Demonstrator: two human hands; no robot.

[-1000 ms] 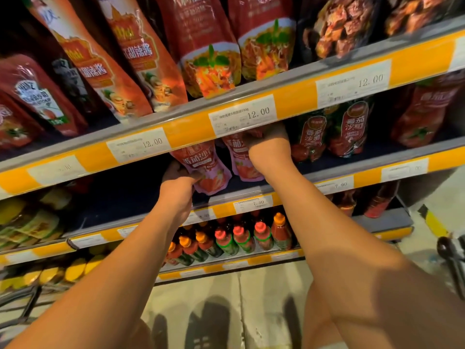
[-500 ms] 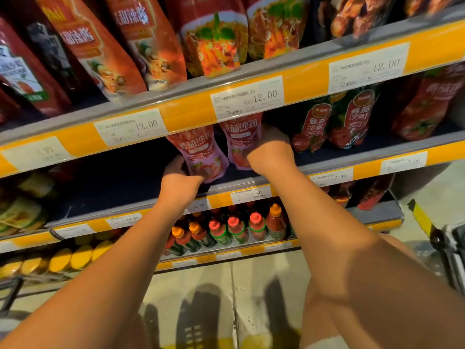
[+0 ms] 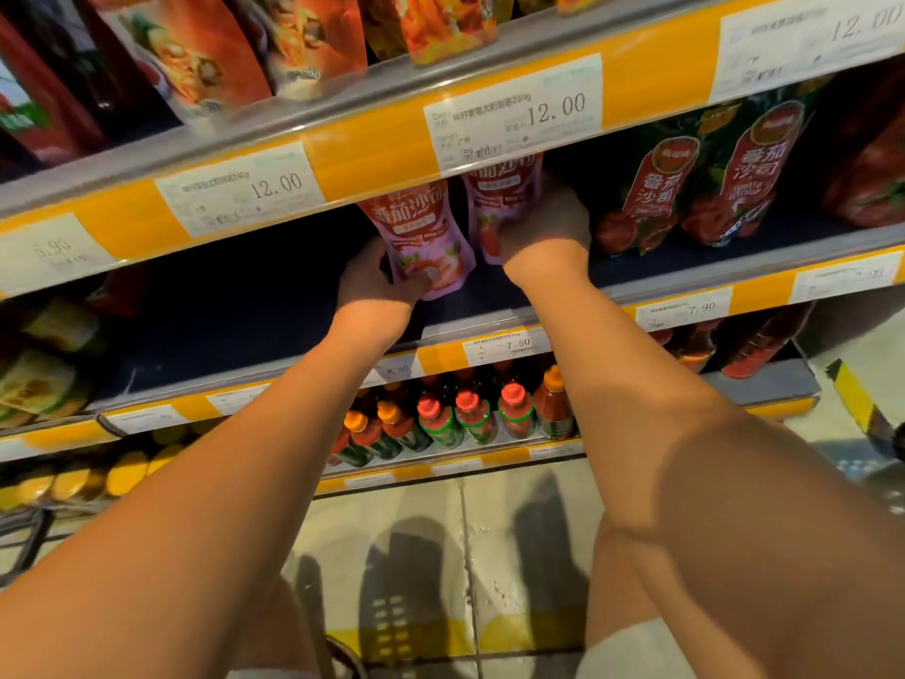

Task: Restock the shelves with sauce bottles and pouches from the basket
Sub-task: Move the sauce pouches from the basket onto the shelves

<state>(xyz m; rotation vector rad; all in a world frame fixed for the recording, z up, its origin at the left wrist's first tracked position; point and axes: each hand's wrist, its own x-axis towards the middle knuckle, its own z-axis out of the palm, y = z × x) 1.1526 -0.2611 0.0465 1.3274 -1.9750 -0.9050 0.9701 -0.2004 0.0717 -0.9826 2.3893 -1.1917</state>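
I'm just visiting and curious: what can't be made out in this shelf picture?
Head view:
- The basket: out of frame.
- Tops of the two pink pouches: hidden behind the shelf's price strip.
- Right hand fingers: behind its pouch.
- The far-left price tag: too blurred to read.
- The top-shelf pouches: cut off by the top edge.

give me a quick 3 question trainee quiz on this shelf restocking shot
1. True or false: each hand grips a pink plastic tomato sauce pouch.
2. Which pouch leans more? A) left hand's B) right hand's
3. Fill in: the small red-capped sauce bottles stand on the shelf ___ the pouches.

Key
1. True: left hand grips the left pink pouch, right hand the right pink pouch.
2. A
3. below; red-capped bottles.
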